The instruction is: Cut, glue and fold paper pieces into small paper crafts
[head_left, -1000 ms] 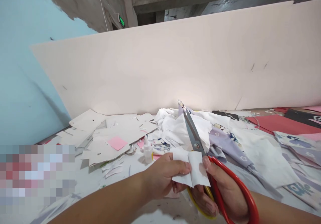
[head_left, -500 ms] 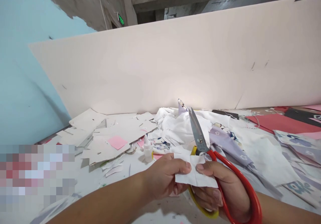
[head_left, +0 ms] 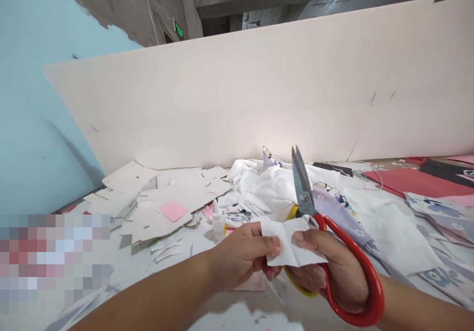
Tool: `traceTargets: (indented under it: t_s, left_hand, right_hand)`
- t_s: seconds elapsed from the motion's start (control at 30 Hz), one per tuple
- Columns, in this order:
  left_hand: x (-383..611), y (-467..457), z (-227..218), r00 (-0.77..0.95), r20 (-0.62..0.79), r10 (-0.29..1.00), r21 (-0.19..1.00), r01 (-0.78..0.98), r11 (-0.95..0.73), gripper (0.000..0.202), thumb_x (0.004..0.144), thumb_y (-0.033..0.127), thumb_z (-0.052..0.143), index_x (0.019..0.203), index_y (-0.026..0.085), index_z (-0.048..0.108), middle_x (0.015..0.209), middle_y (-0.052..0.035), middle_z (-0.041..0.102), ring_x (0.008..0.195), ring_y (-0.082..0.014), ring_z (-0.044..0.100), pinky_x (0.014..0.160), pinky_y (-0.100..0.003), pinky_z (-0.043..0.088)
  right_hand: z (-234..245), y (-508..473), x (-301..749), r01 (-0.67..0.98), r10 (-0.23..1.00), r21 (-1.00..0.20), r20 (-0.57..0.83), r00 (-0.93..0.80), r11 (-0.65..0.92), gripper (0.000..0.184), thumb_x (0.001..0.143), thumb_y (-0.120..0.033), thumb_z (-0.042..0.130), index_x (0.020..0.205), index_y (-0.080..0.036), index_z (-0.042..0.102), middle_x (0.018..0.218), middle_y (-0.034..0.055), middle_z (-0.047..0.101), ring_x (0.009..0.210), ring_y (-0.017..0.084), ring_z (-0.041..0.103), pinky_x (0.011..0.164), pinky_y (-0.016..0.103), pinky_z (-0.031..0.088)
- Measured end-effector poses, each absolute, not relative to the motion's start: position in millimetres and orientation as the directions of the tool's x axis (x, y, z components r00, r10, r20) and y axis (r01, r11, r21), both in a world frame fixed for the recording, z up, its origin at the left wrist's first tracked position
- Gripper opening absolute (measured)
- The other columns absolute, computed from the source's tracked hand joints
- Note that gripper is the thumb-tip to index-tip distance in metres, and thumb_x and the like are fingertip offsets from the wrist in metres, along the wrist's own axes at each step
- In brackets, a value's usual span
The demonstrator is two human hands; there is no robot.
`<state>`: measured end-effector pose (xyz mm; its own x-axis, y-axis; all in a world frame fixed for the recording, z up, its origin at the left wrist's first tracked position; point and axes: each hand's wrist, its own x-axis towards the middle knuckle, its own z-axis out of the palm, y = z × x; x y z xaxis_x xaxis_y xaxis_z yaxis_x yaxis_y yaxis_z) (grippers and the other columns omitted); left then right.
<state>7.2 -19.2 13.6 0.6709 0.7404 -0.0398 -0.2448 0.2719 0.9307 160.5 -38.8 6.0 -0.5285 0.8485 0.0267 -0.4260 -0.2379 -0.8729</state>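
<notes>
A small white piece of paper or cloth (head_left: 289, 242), creased down its middle, is held between my two hands. My left hand (head_left: 246, 252) pinches its left edge, thumb on top. Closed around the scissors (head_left: 326, 232), my right hand (head_left: 329, 259) also presses its thumb on the right part of the piece. The scissors have one red and one yellow handle, and their blades point up and away, slightly apart. Behind my hands lies a heap of crumpled white cloth (head_left: 266, 185). A small white bottle (head_left: 218, 222) stands left of it.
Stacked white card pieces (head_left: 177, 187) with a pink square (head_left: 174, 211) lie at left. Lilac patterned fabric (head_left: 335, 205), white cloth (head_left: 396, 242) and red sheets (head_left: 418, 183) spread to the right. A pale board (head_left: 237, 103) closes off the table's back. The lower left corner is blurred.
The scissors have swung more upright and to the right, and their tips have parted slightly. Both hands have shifted a little right, and the white piece now shows a clearer middle crease.
</notes>
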Motion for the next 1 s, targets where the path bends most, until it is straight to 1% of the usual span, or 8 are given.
traceTargets:
  t_s: [0.17, 0.37, 0.47, 0.6, 0.73, 0.83, 0.9, 1.0]
  left_hand:
    - [-8, -10, 26, 0.574, -0.004, 0.819, 0.997, -0.06, 0.047, 0.017, 0.071, 0.03, 0.06, 0.069, 0.014, 0.055, 0.06, 0.0005, 0.052, 0.053, -0.0081, 0.046, 0.052, -0.022, 0.035]
    - [-21, -5, 52, 0.377, 0.104, 0.92, 0.994, -0.058, -0.088, 0.015, 0.074, 0.029, 0.056, 0.066, 0.016, 0.053, 0.058, 0.0027, 0.051, 0.053, -0.008, 0.044, 0.055, -0.023, 0.034]
    - [-24, -3, 61, 0.256, 0.123, 0.959, 0.992, -0.044, -0.116, 0.014, 0.073, 0.028, 0.056, 0.066, 0.017, 0.052, 0.058, 0.0036, 0.049, 0.053, -0.0078, 0.043, 0.054, -0.024, 0.033]
    - [-26, -3, 65, 0.144, 0.152, 0.978, 0.988, -0.036, -0.148, 0.016, 0.073, 0.026, 0.055, 0.061, 0.018, 0.049, 0.056, 0.0046, 0.045, 0.052, -0.0076, 0.04, 0.055, -0.024, 0.032]
    - [-28, -2, 67, 0.095, 0.177, 0.98, 0.984, -0.024, -0.176, 0.02, 0.073, 0.027, 0.055, 0.058, 0.018, 0.045, 0.054, 0.0051, 0.043, 0.052, -0.0075, 0.038, 0.055, -0.024, 0.032]
    - [-30, -1, 68, 0.08, 0.189, 0.979, 0.982, -0.026, -0.188, 0.021, 0.072, 0.027, 0.057, 0.057, 0.018, 0.045, 0.056, 0.005, 0.043, 0.053, -0.0074, 0.039, 0.054, -0.023, 0.033]
    - [-32, 0, 69, 0.072, 0.2, 0.977, 0.98, -0.022, -0.199, 0.022, 0.072, 0.027, 0.057, 0.057, 0.018, 0.045, 0.056, 0.0049, 0.043, 0.053, -0.0075, 0.039, 0.054, -0.023, 0.033]
    - [-34, 1, 71, 0.054, 0.213, 0.976, 0.977, -0.025, -0.212, 0.018, 0.072, 0.027, 0.056, 0.059, 0.018, 0.046, 0.054, 0.0046, 0.043, 0.052, -0.008, 0.038, 0.053, -0.023, 0.032]
  right_hand:
    - [15, -32, 170, -0.284, 0.879, -0.958, 0.105, -0.466, -0.037, 0.049, 0.076, -0.057, 0.048, 0.047, -0.017, 0.047, 0.037, -0.0057, 0.036, 0.034, 0.007, 0.033, 0.039, 0.022, 0.026]
    - [15, -26, 179, -0.067, 0.825, -0.994, -0.037, -0.564, -0.091, 0.057, 0.071, -0.073, 0.04, 0.063, -0.018, 0.048, 0.052, -0.0048, 0.045, 0.04, 0.007, 0.04, 0.042, 0.022, 0.041]
    - [17, -31, 179, 0.146, 0.794, -0.986, -0.15, -0.589, -0.079, 0.056, 0.078, -0.07, 0.032, 0.064, -0.018, 0.046, 0.051, -0.0039, 0.047, 0.039, 0.008, 0.043, 0.041, 0.022, 0.04]
    - [16, -31, 178, 0.255, 0.843, -0.965, -0.092, -0.53, 0.054, 0.047, 0.087, -0.057, 0.029, 0.069, -0.019, 0.05, 0.054, -0.002, 0.054, 0.046, 0.012, 0.053, 0.05, 0.025, 0.043]
    - [15, -24, 178, 0.386, 0.901, -0.919, -0.102, -0.422, 0.077, 0.042, 0.086, -0.054, 0.035, 0.072, -0.019, 0.052, 0.062, -0.0001, 0.059, 0.053, 0.015, 0.057, 0.057, 0.029, 0.046]
    - [20, -25, 178, 0.359, 0.92, -0.933, -0.113, -0.376, 0.032, 0.028, 0.083, -0.047, 0.049, 0.081, -0.019, 0.051, 0.069, 0.0001, 0.06, 0.066, 0.016, 0.058, 0.064, 0.028, 0.045]
    - [22, -27, 177, 0.305, 0.922, -0.951, -0.158, -0.354, -0.046, 0.027, 0.078, -0.045, 0.056, 0.084, -0.021, 0.049, 0.066, -0.004, 0.053, 0.062, 0.013, 0.053, 0.06, 0.025, 0.042]
    - [13, -26, 177, 0.224, 0.923, -0.968, -0.187, -0.335, -0.114, 0.035, 0.071, -0.053, 0.062, 0.073, -0.021, 0.047, 0.061, -0.0076, 0.042, 0.052, 0.008, 0.039, 0.052, 0.023, 0.037]
